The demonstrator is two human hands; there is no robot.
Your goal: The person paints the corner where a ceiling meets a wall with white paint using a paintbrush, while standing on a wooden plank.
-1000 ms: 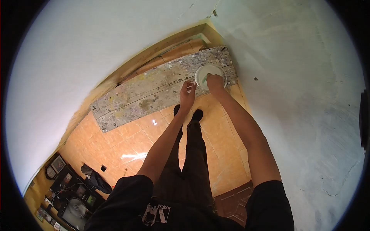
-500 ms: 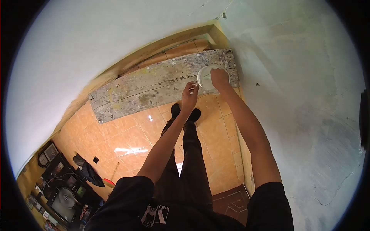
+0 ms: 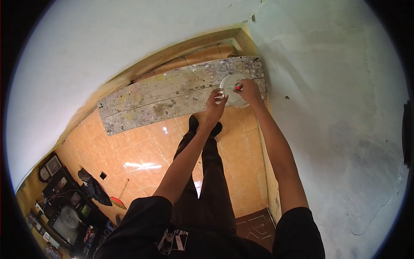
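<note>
A round white bucket [image 3: 236,102] stands at the right end of a paint-spotted wooden plank [image 3: 164,95]. At its left rim is my left hand [image 3: 216,105], the fingers curled and closed on the edge. My right hand [image 3: 251,92] is over the bucket's opening, closed around a red-handled tool [image 3: 238,87]. Only a bit of red shows between the fingers, so the tool's kind is hidden. Inside the bucket the surface looks pale, and its contents are too small to make out.
A pale, patched wall [image 3: 327,129] rises close on the right, and another white wall [image 3: 86,52] curves along the left. Orange tiles [image 3: 146,146] cover the floor below. A red broom [image 3: 118,202], a dark cloth [image 3: 95,190] and a black cabinet with a fan [image 3: 70,217] are at lower left.
My right hand has turned and shifted slightly, and red now shows in its fingers. My left hand has moved right, onto the bucket's rim. The view has shifted a little.
</note>
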